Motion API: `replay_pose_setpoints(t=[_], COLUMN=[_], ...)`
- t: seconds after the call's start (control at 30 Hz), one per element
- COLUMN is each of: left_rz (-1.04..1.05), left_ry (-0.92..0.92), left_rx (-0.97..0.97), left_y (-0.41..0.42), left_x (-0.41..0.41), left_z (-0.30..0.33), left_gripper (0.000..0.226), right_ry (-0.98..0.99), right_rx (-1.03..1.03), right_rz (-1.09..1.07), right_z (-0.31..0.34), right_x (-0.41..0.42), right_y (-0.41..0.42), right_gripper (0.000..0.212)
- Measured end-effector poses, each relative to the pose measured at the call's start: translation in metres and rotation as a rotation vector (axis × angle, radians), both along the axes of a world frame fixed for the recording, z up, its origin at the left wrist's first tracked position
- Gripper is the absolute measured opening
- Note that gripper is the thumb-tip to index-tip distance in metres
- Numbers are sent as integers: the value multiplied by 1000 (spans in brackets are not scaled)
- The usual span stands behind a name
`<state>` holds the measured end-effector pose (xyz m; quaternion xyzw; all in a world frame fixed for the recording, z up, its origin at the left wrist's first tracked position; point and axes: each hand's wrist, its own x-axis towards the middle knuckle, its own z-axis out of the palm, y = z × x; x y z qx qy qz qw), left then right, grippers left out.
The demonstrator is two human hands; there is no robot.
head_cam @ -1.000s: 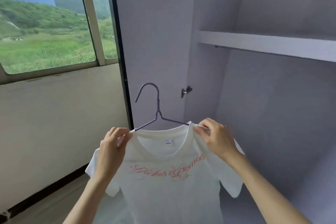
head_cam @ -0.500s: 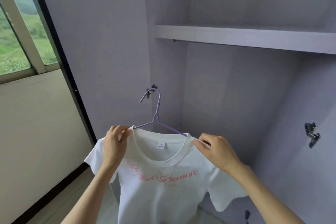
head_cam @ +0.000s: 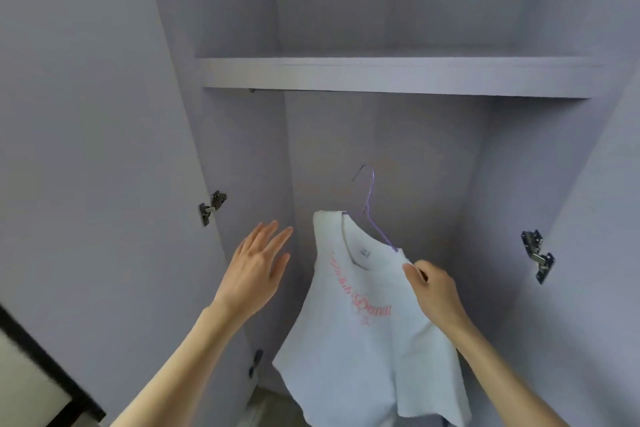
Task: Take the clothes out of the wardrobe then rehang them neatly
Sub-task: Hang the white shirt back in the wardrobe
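Head view, right hand [head_cam: 434,291] pinching white T-shirt [head_cam: 367,340], pink script lettering [head_cam: 360,295]

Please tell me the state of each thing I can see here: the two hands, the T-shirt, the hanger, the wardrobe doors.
Left hand: open, touching nothing.
Right hand: pinching the T-shirt's shoulder.
White T-shirt: on the hanger, held up, tilted.
Purple hanger: inside the shirt, hook free, not hung.
Wardrobe doors: open.

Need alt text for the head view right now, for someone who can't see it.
The right hand pinches the shoulder of a white T-shirt with pink lettering on a thin purple wire hanger, tilted inside an open lilac wardrobe beneath its shelf. The left hand is open and free beside it.
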<state>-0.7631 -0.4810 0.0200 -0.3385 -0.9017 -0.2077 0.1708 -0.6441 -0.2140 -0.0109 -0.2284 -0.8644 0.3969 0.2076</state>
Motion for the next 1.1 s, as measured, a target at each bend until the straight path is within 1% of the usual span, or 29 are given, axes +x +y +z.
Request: replay_pose_setpoints(t=[0.07,0.2,0.33,0.4,0.5,0.6,0.7,0.83,0.97,1.07,1.1], left_rz=[-54,-151,-191,-195,-172,-173,-159,-173,-176,-173,-175], left_ry=[158,391,591,655,665,658,735,736,761,763,758], left_rx=[-5,36,129,144,122,117,184,318,350,369,373], left_y=[41,138,218,246,277,294,301,308,311,312,312], left_x=[-19,-53,-74,-84,-103,-121,-133,-139,-141,-141,-141], left_z=[26,85,140,160,173,170,169,169,166,165,165], left_gripper=[45,45,49,50,52,58,64,56,53,53,53], right_ry=[51,135,225,258,267,234,208,230,294,220,179], right_rx=[-13,-22,-2,-1,-15,22,88,125,107,180,219], right_rz=[-62,-176,-254,-304,-402,-506,-594,-707,-752,-725,-710], right_z=[7,23,43,49,56,62,68,79,87,85,83], right_x=[-11,-36,-66,-79,-93,-105,-114,-126,-131,-131,-130], right_y=[25,82,136,159,189,213,235,256,269,269,268], right_gripper=[42,42,41,38,37,39,35,28,22,16,19])
